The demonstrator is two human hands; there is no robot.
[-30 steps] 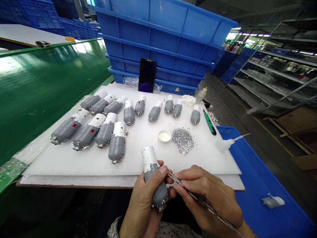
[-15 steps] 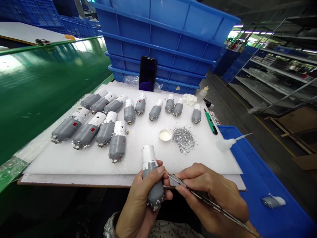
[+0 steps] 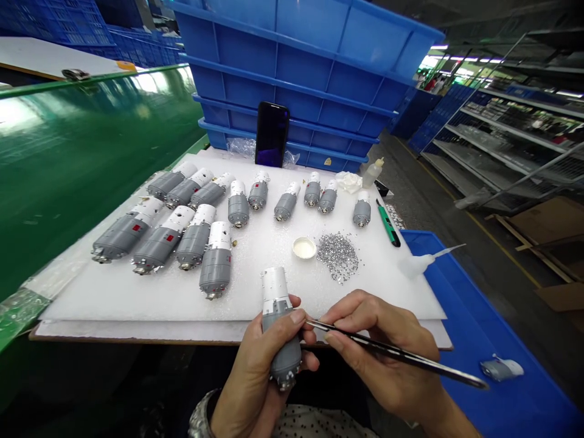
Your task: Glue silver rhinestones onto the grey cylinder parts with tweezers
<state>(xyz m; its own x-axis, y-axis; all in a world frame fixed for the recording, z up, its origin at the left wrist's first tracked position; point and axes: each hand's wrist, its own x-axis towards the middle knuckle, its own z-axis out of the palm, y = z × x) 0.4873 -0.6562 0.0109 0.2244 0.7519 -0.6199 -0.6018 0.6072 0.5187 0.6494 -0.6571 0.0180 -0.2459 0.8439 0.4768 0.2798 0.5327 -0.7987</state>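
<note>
Grey-and-white cylinder (image 3: 277, 310) gripped in my left hand (image 3: 260, 371), my right hand (image 3: 378, 347) pinching long tweezers (image 3: 401, 351) just beside it, silver glitter (image 3: 338, 257) and more cylinders (image 3: 215, 260) on white foam (image 3: 114, 301) ahead

Left hand (image 3: 260, 374): gripping a grey-and-white cylindrical component (image 3: 279, 322), white end pointing up and away.
Right hand (image 3: 378, 344): pinching long steel tweezers (image 3: 401, 347), tips closed and lying just beside the left thumb (image 3: 297, 316); contact with the component cannot be confirmed.
Foam sheet: white foam sheet (image 3: 255, 267) is carrying rows of similar components (image 3: 215, 258), a small white dish (image 3: 304, 247), a pile of silver granules (image 3: 338, 257) and a green utility knife (image 3: 388, 223).
Background: a phone (image 3: 272, 134) is leaning against stacked blue crates (image 3: 292, 61).
</note>
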